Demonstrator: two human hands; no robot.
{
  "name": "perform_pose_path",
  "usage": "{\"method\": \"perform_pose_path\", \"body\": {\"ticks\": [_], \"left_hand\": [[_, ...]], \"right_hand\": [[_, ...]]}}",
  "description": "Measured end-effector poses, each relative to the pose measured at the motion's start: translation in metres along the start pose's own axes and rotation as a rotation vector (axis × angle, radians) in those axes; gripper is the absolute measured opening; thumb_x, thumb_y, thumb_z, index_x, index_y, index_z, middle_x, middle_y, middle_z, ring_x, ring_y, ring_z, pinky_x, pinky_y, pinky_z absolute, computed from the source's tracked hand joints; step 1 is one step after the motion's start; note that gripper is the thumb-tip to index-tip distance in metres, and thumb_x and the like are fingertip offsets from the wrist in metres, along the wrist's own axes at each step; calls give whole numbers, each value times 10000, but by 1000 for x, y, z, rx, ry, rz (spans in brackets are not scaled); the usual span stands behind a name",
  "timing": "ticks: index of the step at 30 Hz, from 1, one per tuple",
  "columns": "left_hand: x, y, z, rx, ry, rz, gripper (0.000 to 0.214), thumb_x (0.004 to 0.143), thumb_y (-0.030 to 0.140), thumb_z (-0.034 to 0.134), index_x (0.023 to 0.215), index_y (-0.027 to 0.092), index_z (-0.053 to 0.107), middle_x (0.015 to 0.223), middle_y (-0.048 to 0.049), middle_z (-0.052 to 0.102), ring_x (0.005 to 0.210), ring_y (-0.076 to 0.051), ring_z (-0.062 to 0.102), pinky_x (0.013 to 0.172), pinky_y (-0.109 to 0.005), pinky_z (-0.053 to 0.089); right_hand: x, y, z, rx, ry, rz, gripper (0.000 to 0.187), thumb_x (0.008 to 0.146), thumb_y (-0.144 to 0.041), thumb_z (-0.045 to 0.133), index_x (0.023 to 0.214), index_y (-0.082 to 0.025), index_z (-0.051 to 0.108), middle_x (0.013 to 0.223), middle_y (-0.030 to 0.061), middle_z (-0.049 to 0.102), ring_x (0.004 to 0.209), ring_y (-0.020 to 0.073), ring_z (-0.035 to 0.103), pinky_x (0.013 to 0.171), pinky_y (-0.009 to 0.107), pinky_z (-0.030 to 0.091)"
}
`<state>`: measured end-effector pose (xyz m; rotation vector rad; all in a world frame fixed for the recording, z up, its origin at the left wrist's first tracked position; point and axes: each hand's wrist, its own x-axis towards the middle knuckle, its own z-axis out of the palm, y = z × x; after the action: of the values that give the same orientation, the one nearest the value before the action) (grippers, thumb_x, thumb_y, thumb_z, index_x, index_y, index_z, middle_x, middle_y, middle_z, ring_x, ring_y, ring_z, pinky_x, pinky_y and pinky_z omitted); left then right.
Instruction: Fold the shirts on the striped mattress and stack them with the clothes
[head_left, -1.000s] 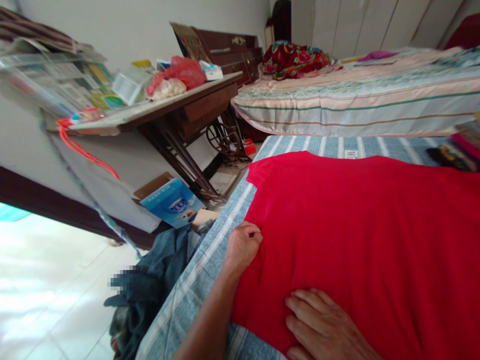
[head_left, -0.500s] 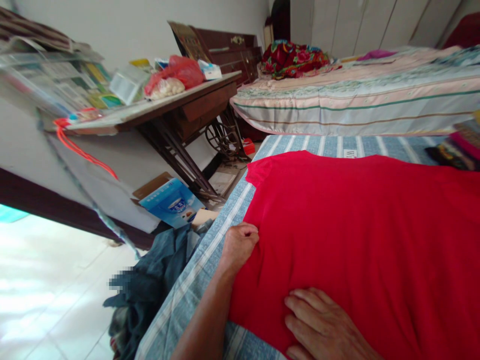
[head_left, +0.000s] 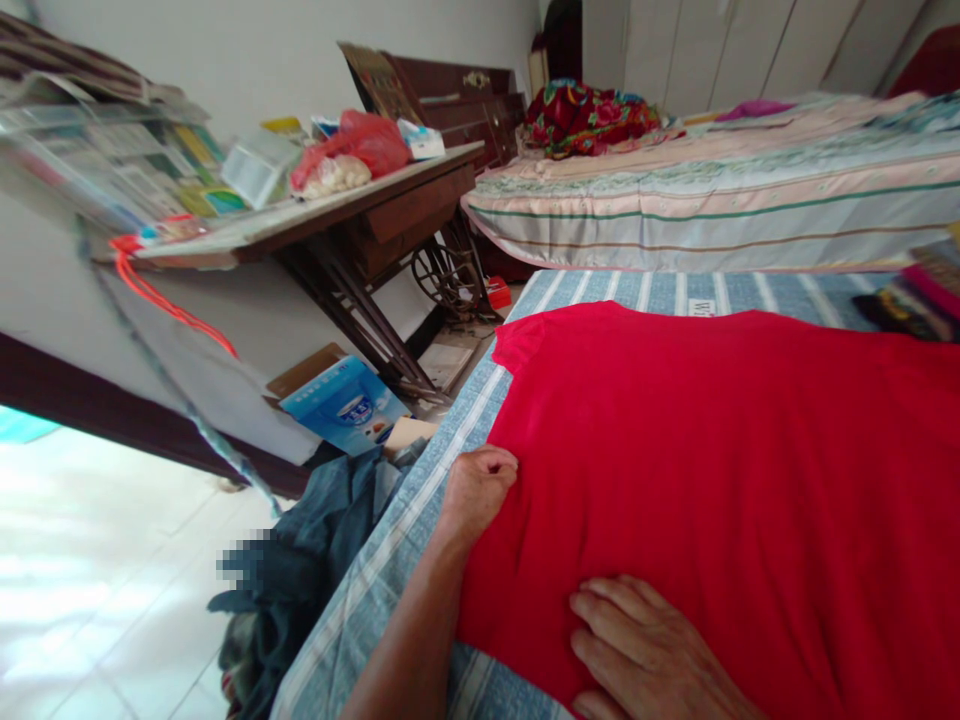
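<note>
A red shirt (head_left: 720, 470) lies spread flat on a blue striped bedsheet (head_left: 450, 440). My left hand (head_left: 476, 492) rests at the shirt's left edge with its fingers curled round the fabric. My right hand (head_left: 645, 650) lies flat on the shirt's near part, fingers stretched out and slightly apart, pressing the cloth down. One short sleeve (head_left: 521, 345) of the shirt points to the far left.
A wooden sewing-machine table (head_left: 360, 215) with bags and boxes stands at the left. A blue carton (head_left: 345, 405) and dark clothes (head_left: 300, 560) lie on the floor beside the bed. A second bed (head_left: 712, 190) with a striped cover is at the back.
My left hand has shifted slightly toward me along the shirt's edge, its fingers curled tighter on the fabric. My right hand has stayed put.
</note>
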<state>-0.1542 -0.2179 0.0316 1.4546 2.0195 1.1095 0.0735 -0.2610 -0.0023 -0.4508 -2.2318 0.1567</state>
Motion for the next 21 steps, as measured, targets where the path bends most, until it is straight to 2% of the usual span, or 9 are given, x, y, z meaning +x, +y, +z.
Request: {"method": "perform_pose_path", "body": {"ticks": [3,8,12,15,18,21], "left_hand": [[0,-2,2,5,36,-25,166,665,170,504,575,192,643,678,6,672,681,-140,617,691,-250,475],[0,2,-5,-74,123,-180,181,673,276,517,681,164,658,621,-1,641,565,-125,562,529,-222,435],[3,14,-28,-170,224,-227,244,671,325,510,714,144,668,653,-18,652,581,-126,562,512,-213,427],[5,19,-48,-158,309,-268,236,615,322,559,689,138,686,703,-32,678,603,-135,566,515,-217,425],[7,17,-64,-121,400,-297,178,549,281,598,618,140,683,748,-39,696,600,-131,558,527,-221,422],[8,8,-74,-106,440,-331,155,528,277,601,580,146,665,662,-29,679,583,-139,554,533,-229,423]], "right_hand": [[0,0,0,5,0,10,262,915,-427,448,853,-238,619,933,-26,703,902,134,608,933,250,361],[-4,0,0,-5,-23,-5,246,901,-431,474,871,-234,618,944,-19,700,921,141,604,932,257,363],[-4,0,-1,-23,-29,-7,248,879,-454,506,873,-234,620,942,-6,701,915,148,609,907,265,386],[1,1,-6,-32,-57,-58,251,893,-444,489,883,-235,626,948,-12,703,893,143,619,874,258,406],[5,1,-11,-35,-23,-85,287,932,-416,418,867,-233,630,925,-25,708,852,139,630,824,257,425],[6,2,-14,-34,-18,-70,327,949,-407,368,868,-228,629,917,-22,707,844,146,633,809,270,434]]}}
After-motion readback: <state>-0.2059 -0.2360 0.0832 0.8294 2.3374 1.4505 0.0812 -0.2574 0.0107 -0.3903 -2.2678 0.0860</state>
